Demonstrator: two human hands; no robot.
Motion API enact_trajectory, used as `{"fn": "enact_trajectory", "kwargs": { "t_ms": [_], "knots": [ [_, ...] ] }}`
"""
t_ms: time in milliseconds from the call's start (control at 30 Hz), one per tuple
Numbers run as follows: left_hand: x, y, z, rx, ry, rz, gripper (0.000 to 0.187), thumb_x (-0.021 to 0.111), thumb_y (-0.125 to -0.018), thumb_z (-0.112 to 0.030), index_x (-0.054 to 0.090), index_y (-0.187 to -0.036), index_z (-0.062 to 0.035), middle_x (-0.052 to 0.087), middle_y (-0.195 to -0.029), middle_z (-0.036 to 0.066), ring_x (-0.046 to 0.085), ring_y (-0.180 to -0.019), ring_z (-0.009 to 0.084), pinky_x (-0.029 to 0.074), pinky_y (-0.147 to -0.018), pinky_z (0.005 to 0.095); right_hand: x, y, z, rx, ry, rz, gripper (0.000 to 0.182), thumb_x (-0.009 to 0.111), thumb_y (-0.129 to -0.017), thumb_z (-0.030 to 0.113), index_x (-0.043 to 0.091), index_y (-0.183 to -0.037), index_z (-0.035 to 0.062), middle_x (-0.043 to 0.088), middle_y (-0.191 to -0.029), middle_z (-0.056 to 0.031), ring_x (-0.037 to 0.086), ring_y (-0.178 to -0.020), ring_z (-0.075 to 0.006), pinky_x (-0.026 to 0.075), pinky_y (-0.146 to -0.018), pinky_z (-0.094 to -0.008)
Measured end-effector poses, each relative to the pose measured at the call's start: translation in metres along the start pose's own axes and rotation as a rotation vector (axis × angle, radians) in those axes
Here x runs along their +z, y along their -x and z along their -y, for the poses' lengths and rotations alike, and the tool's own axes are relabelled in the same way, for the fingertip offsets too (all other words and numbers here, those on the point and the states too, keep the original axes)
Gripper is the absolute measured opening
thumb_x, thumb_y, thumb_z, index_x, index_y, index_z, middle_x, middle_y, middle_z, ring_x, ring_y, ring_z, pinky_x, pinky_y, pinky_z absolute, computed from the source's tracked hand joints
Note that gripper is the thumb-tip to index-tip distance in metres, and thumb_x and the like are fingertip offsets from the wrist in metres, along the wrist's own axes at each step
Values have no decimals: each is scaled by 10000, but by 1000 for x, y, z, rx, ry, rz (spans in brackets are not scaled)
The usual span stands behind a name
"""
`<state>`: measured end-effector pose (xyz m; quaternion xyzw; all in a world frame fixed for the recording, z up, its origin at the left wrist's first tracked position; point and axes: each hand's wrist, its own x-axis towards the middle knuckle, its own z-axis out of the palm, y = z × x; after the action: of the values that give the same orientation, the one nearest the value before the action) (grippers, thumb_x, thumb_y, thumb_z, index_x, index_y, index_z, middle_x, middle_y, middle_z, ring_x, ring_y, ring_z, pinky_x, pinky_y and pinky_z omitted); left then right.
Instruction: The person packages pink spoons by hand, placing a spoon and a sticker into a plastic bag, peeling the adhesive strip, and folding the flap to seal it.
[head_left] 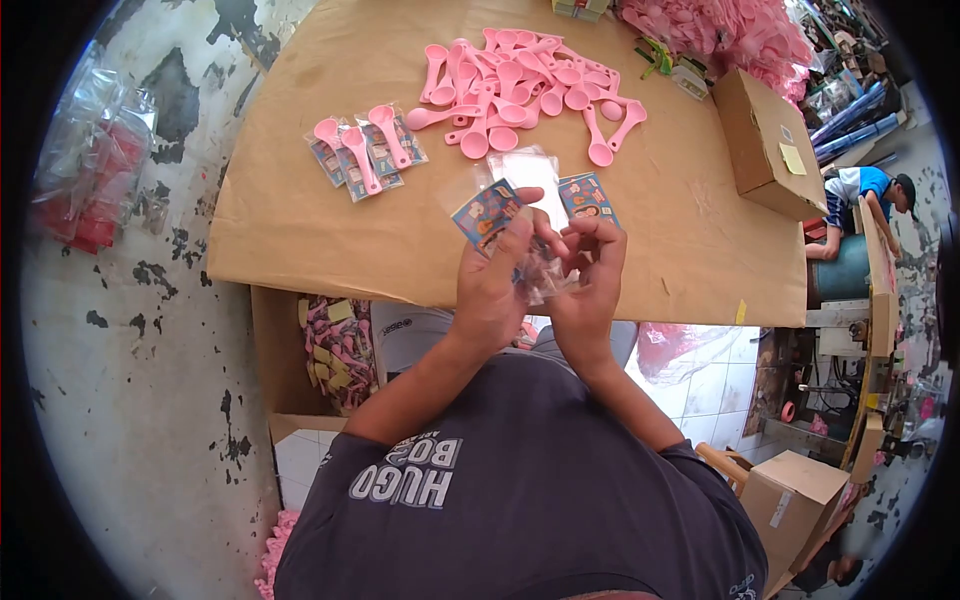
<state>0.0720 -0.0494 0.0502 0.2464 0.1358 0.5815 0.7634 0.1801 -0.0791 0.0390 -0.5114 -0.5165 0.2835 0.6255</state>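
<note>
My left hand [492, 275] is closed around a small printed card [485, 212], thumb on top. A clear plastic bag [545, 278] hangs between my two hands. My right hand [592, 282] pinches at this bag with bent fingers. Just beyond my hands lie a stack of clear bags [528, 172] and more printed cards [588, 197]. To the left, pink scoops [357, 160] rest on bagged cards [412, 148]. A heap of loose pink scoops [510, 85] covers the far middle of the table.
Brown paper covers the table [690, 250]. A cardboard box [765, 145] stands at the right edge, near a large pile of pink pieces [720, 35]. Below the table's left side is a box of packed scoops [340, 350]. Another person [870, 195] bends over farther right.
</note>
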Motion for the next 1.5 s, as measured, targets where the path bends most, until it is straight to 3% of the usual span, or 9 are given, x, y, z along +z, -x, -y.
{"fn": "enact_trajectory", "kwargs": {
  "t_ms": [133, 200, 400, 533, 600, 900, 1233, 1433, 1500],
  "knots": [
    [-11, -8, -6, -45, 122, -144, 367, 548, -1088, -252, 493, -1375, -30, 599, -985, 39, 647, -908, 140, 577, -920, 371, -7, -10, 13, -600, 584, 135, 538, 828, -697, 27, 694, -1201, 159, 589, -1243, -96, 552, -1095, -256, 479, -839, -340],
    [-24, -13, -11, -56, 135, -140, 345, 559, -1083, -264, 514, -1349, -49, 597, -964, 19, 640, -885, 129, 569, -947, 399, -8, -11, 17, -667, 579, 237, 351, 819, -661, 70, 775, -998, 162, 624, -1279, -60, 532, -1126, -279, 482, -912, -394],
    [-48, -17, -36, 73, 171, -219, 295, 563, -1081, -271, 556, -1294, -68, 581, -902, -1, 609, -854, 105, 546, -988, 363, -31, -34, 24, -702, 484, 299, 253, 815, -731, 55, 758, -963, 138, 669, -1148, -49, 575, -1037, -280, 502, -874, -392],
    [-60, -12, -47, 114, 178, -232, 356, 587, -1069, -276, 542, -1356, -69, 638, -991, 35, 643, -930, 139, 545, -1006, 387, -58, -87, 21, -497, 621, 195, 182, 749, -852, 102, 715, -1029, 82, 652, -1028, -102, 628, -942, -283, 513, -814, -408],
    [-55, -7, -45, 114, 143, -231, 391, 597, -1063, -298, 522, -1372, -70, 630, -1033, 35, 643, -960, 153, 540, -1017, 415, -70, -124, 15, -154, 639, 260, 221, 704, -899, 171, 703, -1103, 84, 652, -1016, -125, 635, -962, -303, 518, -827, -406],
    [-43, 6, -49, 168, 14, -182, 526, 600, -1058, -336, 448, -1469, -44, 612, -1217, 84, 634, -1107, 216, 503, -1096, 444, -88, -178, -61, -153, 1120, 330, 201, 649, -952, 169, 666, -1141, 104, 633, -1056, -160, 660, -959, -322, 528, -861, -430],
    [-31, -1, -35, 180, 15, -91, 541, 593, -1060, -342, 441, -1475, -32, 637, -1184, 83, 637, -1088, 185, 489, -1119, 429, -94, -174, -78, 117, 809, 110, 279, 700, -922, 238, 630, -1097, 33, 645, -1034, -173, 661, -937, -365, 529, -840, -468],
    [-31, -14, -51, 300, -28, -79, 519, 589, -1064, -334, 446, -1451, -19, 652, -1140, 91, 660, -1065, 214, 488, -1108, 468, -98, -182, -92, -217, 1108, 103, 269, 710, -936, 264, 656, -1039, 21, 734, -885, -133, 707, -762, -310, 540, -717, -446],
    [-33, -22, -67, 373, -7, -98, 512, 588, -1064, -336, 455, -1447, -24, 658, -1138, 88, 661, -1058, 209, 491, -1108, 464, -100, -166, -59, 36, 1035, 100, 238, 694, -946, 252, 644, -1028, 34, 725, -884, -157, 696, -787, -356, 540, -728, -467]
  ]
}}
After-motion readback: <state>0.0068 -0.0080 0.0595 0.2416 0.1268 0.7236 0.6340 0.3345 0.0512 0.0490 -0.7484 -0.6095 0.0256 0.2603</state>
